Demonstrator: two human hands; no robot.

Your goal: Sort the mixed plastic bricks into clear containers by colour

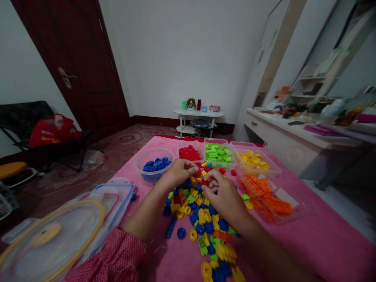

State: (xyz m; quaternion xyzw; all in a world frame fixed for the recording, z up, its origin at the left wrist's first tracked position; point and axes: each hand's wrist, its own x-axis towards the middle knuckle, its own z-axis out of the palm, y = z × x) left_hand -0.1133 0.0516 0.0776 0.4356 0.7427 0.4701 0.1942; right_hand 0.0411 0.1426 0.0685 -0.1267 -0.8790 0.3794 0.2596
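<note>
Here, your right hand (220, 192) has its grip pinching a red building block (205, 183) over the mixed building-block heap (205, 213) on the pink worktop (320, 243); your left hand (182, 170) is near it, its grip too unclear to tell.

At seven o'clock in the view, the left arm wears a sleeve (114, 256) of deep pinkish-red cloth, sprinkled with tiny pale dots and creased into soft folds where it ends around the elbow (pushed up or cut short, I cannot tell which). Beyond it, the left forearm (149, 209) is bare and slim, tapering towards the left hand (182, 169). Towards half past four, the right forearm (258, 235) is bare too, narrowing at the wrist before a slender-fingered right hand (221, 190).
</note>
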